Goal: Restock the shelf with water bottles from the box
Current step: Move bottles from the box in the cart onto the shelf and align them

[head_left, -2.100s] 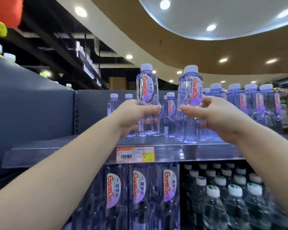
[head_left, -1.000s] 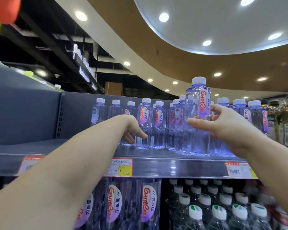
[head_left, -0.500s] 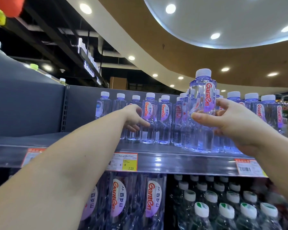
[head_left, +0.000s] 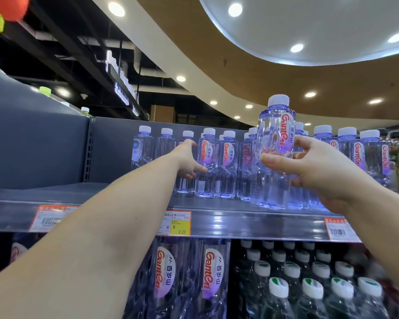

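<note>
While reaching up to the grey shelf [head_left: 228, 204], grips with the right hand [head_left: 313, 166] a clear water bottle [head_left: 275, 143] round its middle, thumb in front and fingers curled behind, white cap up, base just above the shelf's front edge at the right. Stretches the left hand [head_left: 188, 161] further back over the shelf, fingers curled round a standing bottle [head_left: 206, 164] in the front row, thumb across its lower body. Stands filled with clear water, every bottle here, with a red-lettered oval label. Fills the back and right of the shelf: a row of white-capped bottles [head_left: 228, 164] upright and touching side by side, more [head_left: 357, 153] crowding to the right end behind the held one. Lies bare toward the left end against the grey back panel [head_left: 55, 148]. Hangs along the front edge a price tag [head_left: 177, 223] in orange and yellow, another [head_left: 336, 229] to the right, partly hidden by the right forearm. Holds below large bottles [head_left: 207, 272] of the same brand and, right of them, green-and-white-capped bottles [head_left: 309, 288] packed close.
</note>
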`<state>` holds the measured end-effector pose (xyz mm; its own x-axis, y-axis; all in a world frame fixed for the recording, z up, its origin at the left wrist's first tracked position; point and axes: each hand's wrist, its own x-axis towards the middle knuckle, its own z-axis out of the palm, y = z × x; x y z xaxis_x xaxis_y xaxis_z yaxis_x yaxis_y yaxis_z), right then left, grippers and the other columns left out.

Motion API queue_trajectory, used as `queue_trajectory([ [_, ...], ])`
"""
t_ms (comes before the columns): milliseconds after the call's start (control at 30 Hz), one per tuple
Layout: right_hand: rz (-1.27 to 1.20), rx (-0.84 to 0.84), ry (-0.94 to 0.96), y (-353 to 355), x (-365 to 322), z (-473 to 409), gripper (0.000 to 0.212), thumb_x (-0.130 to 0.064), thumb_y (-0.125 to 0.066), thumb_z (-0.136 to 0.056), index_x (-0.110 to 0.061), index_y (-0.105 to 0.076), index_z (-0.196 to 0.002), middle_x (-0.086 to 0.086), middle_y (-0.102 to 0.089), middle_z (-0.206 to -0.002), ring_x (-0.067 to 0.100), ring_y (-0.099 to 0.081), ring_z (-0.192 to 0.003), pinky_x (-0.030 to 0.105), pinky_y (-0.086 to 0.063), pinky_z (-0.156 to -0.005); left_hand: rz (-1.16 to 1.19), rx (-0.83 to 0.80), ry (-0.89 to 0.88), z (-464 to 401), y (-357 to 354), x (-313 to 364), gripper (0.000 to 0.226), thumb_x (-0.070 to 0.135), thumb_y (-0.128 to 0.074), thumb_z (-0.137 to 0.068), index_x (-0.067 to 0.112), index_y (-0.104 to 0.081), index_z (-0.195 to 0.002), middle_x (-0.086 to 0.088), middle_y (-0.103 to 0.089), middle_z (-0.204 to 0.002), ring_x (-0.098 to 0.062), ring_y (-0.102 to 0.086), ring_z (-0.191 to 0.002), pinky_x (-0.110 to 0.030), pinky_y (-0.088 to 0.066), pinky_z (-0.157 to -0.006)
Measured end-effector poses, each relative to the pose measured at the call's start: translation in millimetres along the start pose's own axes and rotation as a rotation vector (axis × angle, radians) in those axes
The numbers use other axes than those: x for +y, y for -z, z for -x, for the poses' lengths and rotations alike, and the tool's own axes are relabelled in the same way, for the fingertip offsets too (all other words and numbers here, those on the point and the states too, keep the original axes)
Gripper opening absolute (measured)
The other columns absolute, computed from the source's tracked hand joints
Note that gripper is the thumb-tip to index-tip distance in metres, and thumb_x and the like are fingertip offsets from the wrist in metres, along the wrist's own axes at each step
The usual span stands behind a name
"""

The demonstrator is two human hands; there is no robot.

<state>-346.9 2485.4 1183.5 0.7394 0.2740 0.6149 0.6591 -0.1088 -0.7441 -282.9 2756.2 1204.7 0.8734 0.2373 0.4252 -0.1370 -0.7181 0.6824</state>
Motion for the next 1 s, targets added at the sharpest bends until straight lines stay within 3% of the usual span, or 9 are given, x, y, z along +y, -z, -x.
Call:
queue_trajectory([
  [133, -0.011, 0.012, 0.004, -2.8, -4.0, -1.2, 0.043, -0.028, -0.083, -0.068, -0.023, -0.065, -0.107, -0.003, -0.078, -0.083, 0.011, -0.069, -0.076, 0.033, -0.044, -0.069, -0.006, 0.000, 0.022, -3.1, -0.5, -2.0, 0.076, 0.011, -0.076, -0.084, 0.020, -0.029, -0.143, -0.014, -0.057, -0.124, -0.033, -0.068, -0.097, -0.042, -0.060, -0.084],
  [267, -0.009, 0.017, -0.005, -6.4, -6.7, -1.5, 0.043, -0.025, -0.083, -0.071, -0.023, -0.063, -0.109, -0.001, -0.077, -0.083, 0.003, -0.069, -0.064, 0.029, -0.046, -0.064, -0.034, 0.004, 0.048, -3.3, -1.6, -3.8, 0.064, 0.013, -0.072, -0.088, 0.016, -0.033, -0.139, -0.011, -0.051, -0.116, -0.031, -0.068, -0.092, -0.043, -0.060, -0.085],
  [500, -0.049, 0.028, -0.020, -7.0, -5.4, -1.0, 0.045, -0.021, -0.082, -0.072, -0.020, -0.061, -0.112, -0.002, -0.076, -0.083, 0.000, -0.069, -0.059, 0.021, -0.045, -0.057, -0.102, 0.023, 0.051, -4.3, -7.2, -3.4, 0.055, 0.019, -0.070, -0.090, 0.014, -0.038, -0.134, -0.015, -0.054, -0.125, -0.030, -0.069, -0.094, -0.042, -0.061, -0.083],
  [667, -0.035, 0.026, -0.021, -7.6, -5.6, -1.7, 0.049, -0.023, -0.083, -0.071, -0.020, -0.061, -0.115, -0.002, -0.076, -0.083, 0.004, -0.069, -0.064, 0.021, -0.050, -0.056, -0.153, 0.028, 0.054, -1.5, -7.4, -3.0, 0.060, 0.024, -0.070, -0.090, 0.015, -0.036, -0.138, -0.016, -0.054, -0.130, -0.028, -0.069, -0.091, -0.039, -0.061, -0.080],
  [833, -0.001, 0.044, -0.004, -19.0, -5.5, -6.0, 0.053, -0.028, -0.085, -0.069, -0.022, -0.060, -0.115, -0.006, -0.074, -0.080, 0.006, -0.066, -0.068, 0.020, -0.045, -0.054, -0.196, 0.077, -0.060, 17.6, 4.8, 10.4, 0.084, 0.046, -0.075, -0.081, 0.017, -0.033, -0.148, -0.009, -0.047, -0.142, -0.023, -0.061, -0.102, -0.034, -0.060, -0.070],
  [933, 0.006, 0.041, 0.007, -29.9, -7.5, -9.6, 0.042, -0.028, -0.085, -0.070, -0.028, -0.061, -0.104, -0.009, -0.071, -0.078, 0.004, -0.065, -0.069, 0.021, -0.045, -0.056, 0.036, -0.137, -0.191, 46.3, 18.5, 28.5, 0.076, 0.039, -0.079, -0.079, 0.028, -0.039, -0.144, -0.006, -0.054, -0.135, -0.019, -0.061, -0.110, -0.034, -0.059, -0.083],
  [1000, 0.010, 0.029, 0.019, -37.9, -9.7, -11.8, 0.038, -0.026, -0.085, -0.071, -0.028, -0.061, -0.100, -0.010, -0.068, -0.076, -0.001, -0.065, -0.062, 0.015, -0.046, -0.048, 0.103, -0.328, -0.262, 66.7, 24.0, 37.5, 0.072, 0.026, -0.079, -0.080, 0.034, -0.040, -0.140, -0.003, -0.055, -0.132, -0.017, -0.060, -0.116, -0.036, -0.057, -0.091],
])
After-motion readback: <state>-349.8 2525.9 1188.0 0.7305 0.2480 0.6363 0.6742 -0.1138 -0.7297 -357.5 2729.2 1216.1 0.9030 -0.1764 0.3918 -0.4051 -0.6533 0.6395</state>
